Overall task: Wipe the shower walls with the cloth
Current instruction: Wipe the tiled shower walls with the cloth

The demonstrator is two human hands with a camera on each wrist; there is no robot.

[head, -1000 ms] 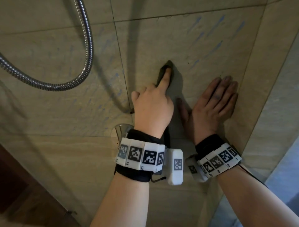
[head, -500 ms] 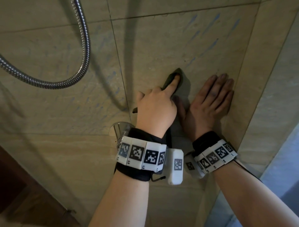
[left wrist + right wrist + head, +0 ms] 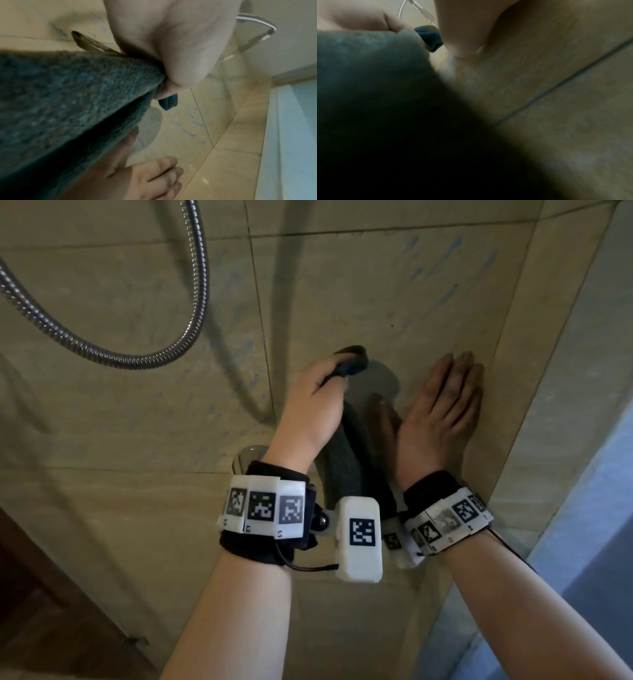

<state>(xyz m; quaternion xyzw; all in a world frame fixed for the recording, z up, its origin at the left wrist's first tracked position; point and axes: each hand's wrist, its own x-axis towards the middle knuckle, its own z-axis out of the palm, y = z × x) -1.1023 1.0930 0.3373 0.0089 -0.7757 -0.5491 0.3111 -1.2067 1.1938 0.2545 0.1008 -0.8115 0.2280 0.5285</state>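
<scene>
Beige tiled shower wall (image 3: 376, 285) fills the view, faint blue streaks across the upper tiles, dark grout lines between them. Corner on the right, where a second tiled wall (image 3: 561, 392) meets it. Chrome shower hose (image 3: 191, 313) hangs in a loop at upper left, clear of both hands. Dark grey-blue cloth (image 3: 349, 460) hangs down from the left hand, between the two wrists, close to the wall; can't tell if it touches the tile. Left hand (image 3: 315, 402) has fingers curled round the cloth's top end, bunched fabric sticking out past the fingertips; left wrist view shows the same grip from below (image 3: 173, 44), cloth (image 3: 72, 97) trailing toward the camera. Right hand (image 3: 442, 412) lies flat on the wall just right of the cloth, fingers straight and together, holding nothing. Small chrome fitting (image 3: 248, 458) on the wall just left of the left wrist, partly hidden.
</scene>
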